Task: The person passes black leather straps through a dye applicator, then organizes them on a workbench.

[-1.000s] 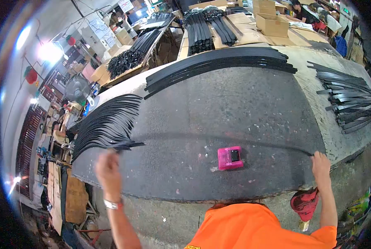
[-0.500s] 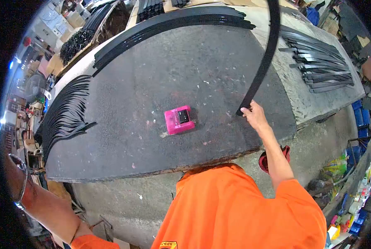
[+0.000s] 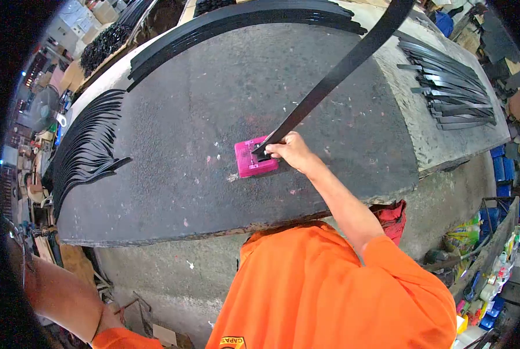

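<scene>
Between its thumb and fingers, my right hand (image 3: 292, 151) pinches the lower end of a long black strip (image 3: 335, 75), just over the dark middle part of a pink device (image 3: 249, 161). The strip rises to the upper right and leaves the view at the top. The device sits on the dark tabletop (image 3: 178, 145). My left arm reaches out at the lower left, with a metal band at the wrist; the left hand itself is outside the visible picture.
A fanned bundle of black strips (image 3: 91, 145) lies at the table's left side. More long strips (image 3: 231, 26) curve along the far edge. Another pile (image 3: 455, 93) lies on the lighter surface at the right. A fan (image 3: 43, 109) stands at the far left.
My right hand has moved left with the strip's end, from the bare tabletop to the pink device. The strip now slants more. The left arm has shifted slightly down.
</scene>
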`<action>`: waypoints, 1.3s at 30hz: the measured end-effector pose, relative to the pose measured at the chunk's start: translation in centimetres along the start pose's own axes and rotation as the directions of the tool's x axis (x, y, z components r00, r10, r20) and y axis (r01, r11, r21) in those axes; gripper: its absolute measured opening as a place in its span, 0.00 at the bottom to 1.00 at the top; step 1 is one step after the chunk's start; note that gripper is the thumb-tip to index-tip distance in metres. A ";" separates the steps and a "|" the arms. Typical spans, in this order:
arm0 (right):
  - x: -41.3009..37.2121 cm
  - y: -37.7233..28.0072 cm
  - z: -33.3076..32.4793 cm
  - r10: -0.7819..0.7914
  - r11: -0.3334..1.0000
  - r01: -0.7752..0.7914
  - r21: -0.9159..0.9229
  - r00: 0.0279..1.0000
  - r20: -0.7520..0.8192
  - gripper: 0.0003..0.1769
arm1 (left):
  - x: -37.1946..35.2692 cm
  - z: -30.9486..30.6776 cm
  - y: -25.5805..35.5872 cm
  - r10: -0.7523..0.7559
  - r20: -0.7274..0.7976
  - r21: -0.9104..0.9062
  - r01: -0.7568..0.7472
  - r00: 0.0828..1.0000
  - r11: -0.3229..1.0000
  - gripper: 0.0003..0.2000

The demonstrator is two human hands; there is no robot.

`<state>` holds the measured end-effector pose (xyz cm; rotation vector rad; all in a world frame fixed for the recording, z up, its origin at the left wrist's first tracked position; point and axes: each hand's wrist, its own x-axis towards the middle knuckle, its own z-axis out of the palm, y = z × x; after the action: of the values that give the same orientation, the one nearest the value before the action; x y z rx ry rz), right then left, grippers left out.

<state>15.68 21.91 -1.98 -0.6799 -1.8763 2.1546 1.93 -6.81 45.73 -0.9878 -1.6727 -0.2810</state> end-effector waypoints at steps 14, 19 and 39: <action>-0.1 -0.9 -0.7 0.002 0.998 -0.001 -0.068 1.000 0.019 0.08 | -0.4 0.2 -1.5 -0.010 -0.017 -0.031 0.009 1.000 0.999 0.11; 0.1 -1.1 -0.5 0.035 0.990 -0.035 -0.139 0.999 -0.006 0.09 | -0.5 0.2 -2.0 -0.018 -0.045 -0.065 0.015 0.999 0.998 0.11; -3.4 -8.7 5.6 -0.199 0.541 0.086 -0.837 0.980 -0.028 0.13 | -6.6 2.1 -17.0 -0.086 -0.157 0.008 0.088 0.984 0.996 0.14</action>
<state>14.76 17.01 7.72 -0.7241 -2.7363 0.9494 -11.62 -19.12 44.16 -0.8605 -1.5740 -0.3937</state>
